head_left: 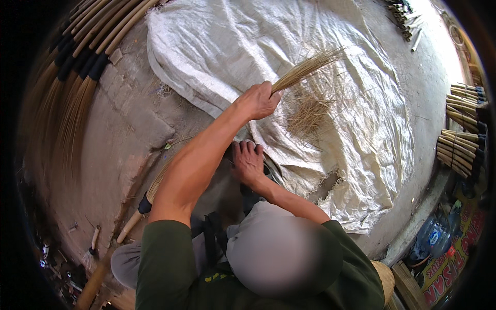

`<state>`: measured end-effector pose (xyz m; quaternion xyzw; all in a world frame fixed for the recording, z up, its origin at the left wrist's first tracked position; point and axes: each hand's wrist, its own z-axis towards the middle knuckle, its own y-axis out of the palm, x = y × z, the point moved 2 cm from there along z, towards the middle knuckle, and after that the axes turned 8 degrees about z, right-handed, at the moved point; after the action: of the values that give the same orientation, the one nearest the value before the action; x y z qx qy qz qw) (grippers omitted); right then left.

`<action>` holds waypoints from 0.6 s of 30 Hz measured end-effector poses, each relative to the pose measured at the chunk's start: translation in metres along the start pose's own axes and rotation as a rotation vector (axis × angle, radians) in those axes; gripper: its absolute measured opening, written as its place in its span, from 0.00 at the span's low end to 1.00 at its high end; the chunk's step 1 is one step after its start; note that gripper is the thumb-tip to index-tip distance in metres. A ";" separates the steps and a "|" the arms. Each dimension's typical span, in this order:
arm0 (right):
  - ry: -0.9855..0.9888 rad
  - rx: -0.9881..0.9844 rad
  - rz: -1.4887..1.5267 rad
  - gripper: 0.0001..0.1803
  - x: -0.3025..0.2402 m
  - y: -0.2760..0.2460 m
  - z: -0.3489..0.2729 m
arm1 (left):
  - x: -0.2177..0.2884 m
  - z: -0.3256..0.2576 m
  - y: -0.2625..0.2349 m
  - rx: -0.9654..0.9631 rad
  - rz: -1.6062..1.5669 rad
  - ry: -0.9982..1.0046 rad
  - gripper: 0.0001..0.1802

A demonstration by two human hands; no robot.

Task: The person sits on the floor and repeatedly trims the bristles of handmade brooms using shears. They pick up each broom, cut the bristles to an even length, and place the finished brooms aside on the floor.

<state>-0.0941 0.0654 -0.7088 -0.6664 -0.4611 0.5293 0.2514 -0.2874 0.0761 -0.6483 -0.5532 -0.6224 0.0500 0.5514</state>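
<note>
My left hand [262, 101], at the end of an outstretched arm, is closed round a bundle of thin straw-coloured bristles [310, 67]. The bundle's loose ends fan out to the upper right over a pale woven sheet [206, 57]. Below and a little left of it, my right hand [248, 164] has its fingers bent over something dark and low. Its fingertips and whatever they grip are hidden. Loose bristle scraps [310, 116] lie on the sheet right of my hands. Partly behind my left forearm is a broom with a wooden handle [129, 226] and black binding.
Several finished brooms [95, 67] with black bindings are stacked at the upper left. Bundled short handles [457, 152] stand along the right side, near a clear plastic bottle [433, 235]. More sticks [408, 23] lie at the far right. A small brush [94, 240] is at the lower left.
</note>
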 end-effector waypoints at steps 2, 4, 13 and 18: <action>0.020 0.002 0.012 0.35 -0.003 -0.003 0.007 | -0.003 0.001 -0.001 0.000 0.013 -0.034 0.34; 0.011 -0.002 0.124 0.30 -0.003 -0.013 0.003 | -0.008 0.002 -0.004 0.046 -0.019 0.006 0.32; 0.406 0.122 0.818 0.24 0.116 -0.092 -0.093 | -0.025 0.011 0.035 0.091 -0.125 0.175 0.24; 0.526 0.066 0.614 0.32 0.148 -0.116 -0.061 | -0.033 0.020 0.046 0.048 -0.119 0.119 0.25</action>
<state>-0.0755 0.2568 -0.6645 -0.8773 -0.1432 0.4058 0.2125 -0.2801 0.0799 -0.7075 -0.5041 -0.6187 -0.0010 0.6026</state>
